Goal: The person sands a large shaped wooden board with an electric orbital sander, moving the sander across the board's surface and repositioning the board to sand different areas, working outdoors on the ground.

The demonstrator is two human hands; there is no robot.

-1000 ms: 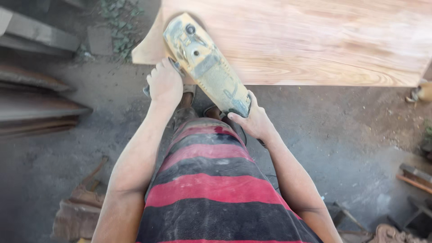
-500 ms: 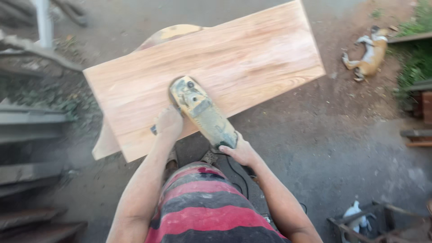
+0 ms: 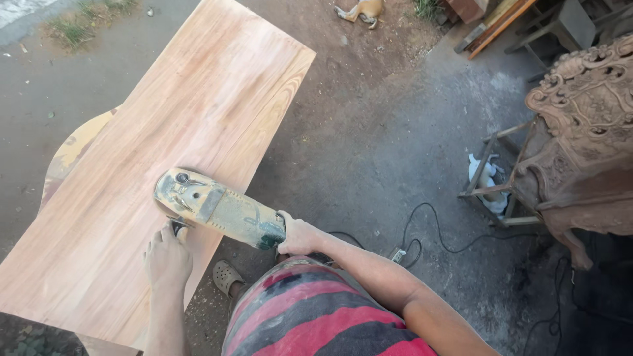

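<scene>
A dusty yellow-green angle grinder [image 3: 214, 209] rests head-down on a long pale wooden board [image 3: 165, 151] that runs from lower left to upper middle. My left hand [image 3: 168, 256] grips the grinder's side handle near its head, over the board's near edge. My right hand [image 3: 297, 236] is closed around the rear of the grinder's body, just off the board's right edge. My red and black striped shirt fills the bottom of the view.
A black power cable [image 3: 428, 237] trails over the dirt ground to the right. A carved wooden furniture piece [image 3: 583, 132] and a small wooden frame [image 3: 491, 178] stand at the right. A dog [image 3: 361, 10] lies at the top. My sandalled foot [image 3: 227, 277] is under the board's edge.
The view has swung, so the board now runs diagonally at the left. The grinder sits farther in on the board, turned more sideways. Both hands keep their grip.
</scene>
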